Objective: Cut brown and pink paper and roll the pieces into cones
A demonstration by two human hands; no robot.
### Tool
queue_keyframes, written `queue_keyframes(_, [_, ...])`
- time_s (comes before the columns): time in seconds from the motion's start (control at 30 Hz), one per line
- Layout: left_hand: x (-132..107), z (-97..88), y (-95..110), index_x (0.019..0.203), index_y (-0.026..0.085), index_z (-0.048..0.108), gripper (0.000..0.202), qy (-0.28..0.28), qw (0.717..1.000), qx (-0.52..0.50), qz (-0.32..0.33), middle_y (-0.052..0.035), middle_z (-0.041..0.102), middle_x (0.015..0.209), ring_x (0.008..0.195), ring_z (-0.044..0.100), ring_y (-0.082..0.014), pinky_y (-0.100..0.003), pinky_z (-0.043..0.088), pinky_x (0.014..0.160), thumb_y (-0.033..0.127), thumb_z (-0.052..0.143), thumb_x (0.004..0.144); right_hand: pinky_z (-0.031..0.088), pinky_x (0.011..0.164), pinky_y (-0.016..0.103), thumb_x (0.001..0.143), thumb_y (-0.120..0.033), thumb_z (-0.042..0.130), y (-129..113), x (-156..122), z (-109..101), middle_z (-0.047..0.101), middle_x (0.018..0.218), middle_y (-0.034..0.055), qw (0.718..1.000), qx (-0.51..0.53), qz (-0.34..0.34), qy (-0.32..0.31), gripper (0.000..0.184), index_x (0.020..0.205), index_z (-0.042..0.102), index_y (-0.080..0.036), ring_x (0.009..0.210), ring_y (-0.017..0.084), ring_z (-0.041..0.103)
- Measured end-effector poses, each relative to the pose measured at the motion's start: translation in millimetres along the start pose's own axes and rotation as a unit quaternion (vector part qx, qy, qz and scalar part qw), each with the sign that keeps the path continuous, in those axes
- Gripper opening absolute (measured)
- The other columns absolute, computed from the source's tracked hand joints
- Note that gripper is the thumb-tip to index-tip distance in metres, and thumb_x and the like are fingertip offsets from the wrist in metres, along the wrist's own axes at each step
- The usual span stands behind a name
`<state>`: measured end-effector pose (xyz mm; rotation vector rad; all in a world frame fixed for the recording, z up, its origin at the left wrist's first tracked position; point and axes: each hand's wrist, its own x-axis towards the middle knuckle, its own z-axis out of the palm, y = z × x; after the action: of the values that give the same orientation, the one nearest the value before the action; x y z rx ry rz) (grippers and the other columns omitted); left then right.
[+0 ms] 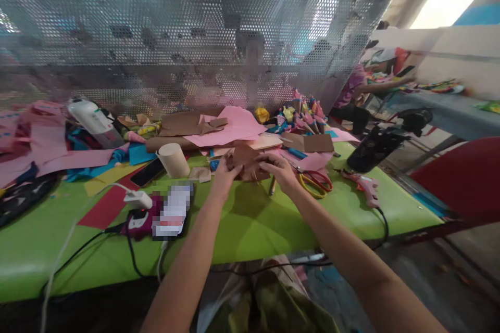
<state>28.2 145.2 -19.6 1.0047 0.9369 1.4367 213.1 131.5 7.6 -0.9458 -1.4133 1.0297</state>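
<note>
Between my two hands, above the green table [250, 234], is a piece of brown paper [247, 162]. My left hand [225, 169] grips its left side, thumb on the near face. At the opposite side my right hand [275, 166] pinches the paper between thumb and fingers. Its lower edge looks uneven, though blur hides the detail. Just beyond my right wrist lie scissors [316, 183] with red and yellow handles. A small pen-like stick [272, 186] rests below the right hand. Left of my left hand stands a beige paper roll [173, 160].
A pink glue gun [365, 187] with a black cable lies at the right. A phone [174, 210] and a purple power strip [142, 222] sit at the left. Pink paper [230, 127] is piled behind, before a perforated metal screen [175, 36]. A black bottle [371, 148] leans at right.
</note>
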Motion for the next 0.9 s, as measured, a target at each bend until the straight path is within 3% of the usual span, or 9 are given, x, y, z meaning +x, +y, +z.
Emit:
queue_keyframes(0.13, [-0.3,-1.1,1.1,0.138,0.022,0.055,0.075,-0.031,0.998,0.036,0.045,-0.0067,0.077,0.11,0.101,0.073,-0.0244,-0.041,0.057,0.094,0.023,0.08,0.067,0.05,0.067,0.028,0.07,-0.045,0.077,3.9,1.3,2.3,0.069,0.076,-0.0001,0.998,0.052,0.018,0.033,0.029,0.086,0.072,-0.021,0.071,0.016,0.061])
queue_keyframes(0.23, [-0.5,-1.7,3.1,0.136,0.022,0.057,0.071,-0.04,0.996,0.058,0.057,-0.0072,0.075,0.116,0.102,0.072,-0.0239,-0.041,0.056,0.097,0.023,0.08,0.068,0.052,0.063,0.027,0.067,-0.045,0.079,6.7,2.7,1.9,0.068,0.077,-0.0006,0.997,0.057,0.022,0.049,0.033,0.089,0.069,-0.021,0.068,0.015,0.061])
queue_keyframes(0.47, [1.4,-0.5,-0.5,0.128,0.022,0.062,0.063,-0.042,0.998,0.038,0.029,-0.0085,0.074,0.122,0.107,0.071,-0.0267,-0.043,0.058,0.095,0.034,0.084,0.07,0.054,0.063,0.028,0.068,-0.042,0.077,4.9,3.3,0.7,0.069,0.076,-0.0007,0.996,0.062,0.026,0.052,0.033,0.093,0.067,-0.021,0.066,0.014,0.063])
queue_keyframes(0.6, [-1.4,1.7,1.4,0.135,0.022,0.057,0.079,-0.084,0.996,0.026,0.022,-0.0099,0.071,0.129,0.109,0.071,-0.028,-0.041,0.061,0.091,0.028,0.088,0.062,0.053,0.063,0.027,0.071,-0.039,0.073,0.5,2.3,-0.2,0.067,0.074,-0.0017,0.997,0.052,0.022,0.053,0.029,0.093,0.068,-0.021,0.065,0.014,0.062])
queue_keyframes(0.77, [-8.2,4.7,12.7,0.156,0.028,0.033,0.106,-0.087,0.996,0.021,0.017,-0.0096,0.071,0.128,0.102,0.073,-0.0263,-0.04,0.062,0.086,0.023,0.085,0.064,0.051,0.059,0.026,0.072,-0.035,0.066,-1.8,1.3,-0.6,0.065,0.073,-0.0021,0.997,0.049,0.023,0.061,0.026,0.094,0.067,-0.022,0.061,0.013,0.06])
queue_keyframes(0.83, [-11.4,6.7,18.8,0.16,0.031,0.025,0.11,-0.103,0.995,0.015,0.011,-0.0077,0.073,0.126,0.103,0.073,-0.025,-0.04,0.061,0.089,0.023,0.083,0.067,0.05,0.057,0.026,0.072,-0.036,0.064,0.3,1.7,0.5,0.064,0.071,-0.0025,0.996,0.054,0.022,0.067,0.026,0.093,0.066,-0.022,0.058,0.013,0.059])
queue_keyframes(0.9, [-13.8,8.5,24.0,0.158,0.032,0.029,0.105,-0.123,0.992,0.006,0.006,-0.0062,0.072,0.129,0.108,0.071,-0.0244,-0.04,0.059,0.094,0.024,0.083,0.068,0.049,0.055,0.026,0.072,-0.036,0.062,3.1,2.2,1.8,0.063,0.069,-0.0029,0.996,0.055,0.019,0.074,0.025,0.093,0.065,-0.022,0.055,0.013,0.058])
